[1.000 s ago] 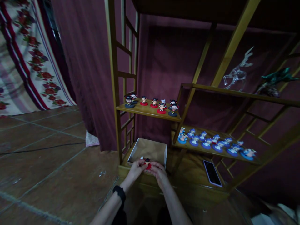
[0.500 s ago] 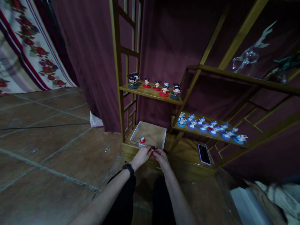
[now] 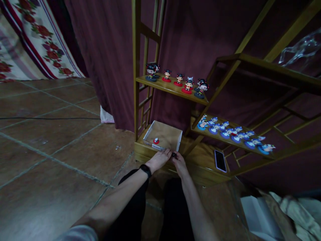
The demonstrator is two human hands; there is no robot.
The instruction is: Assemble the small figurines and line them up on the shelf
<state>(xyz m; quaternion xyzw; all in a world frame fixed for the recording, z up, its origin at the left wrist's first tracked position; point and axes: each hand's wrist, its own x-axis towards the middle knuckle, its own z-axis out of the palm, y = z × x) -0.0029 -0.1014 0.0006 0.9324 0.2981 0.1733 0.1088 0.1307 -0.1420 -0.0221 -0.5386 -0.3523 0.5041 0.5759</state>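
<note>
Between my two hands is a small figurine with a dark head; most of it is hidden by my fingers. My left hand, with a black band on its wrist, is closed on it from the left. From the right, the fingers of my right hand are closed on it too. Both hands are at the front edge of a shallow open box. In that box, towards its left front, lies a small white piece on a red base.
The box stands on the low wooden cabinet of a shelf unit. Several black-haired figurines stand on the upper shelf, several blue-and-white ones on the lower right shelf. A phone lies at right. A white box is on the floor.
The view has shifted, so the shelves sit higher and further right. The figurine has turned or tilted between my hands: its red base no longer shows, only the dark head.
</note>
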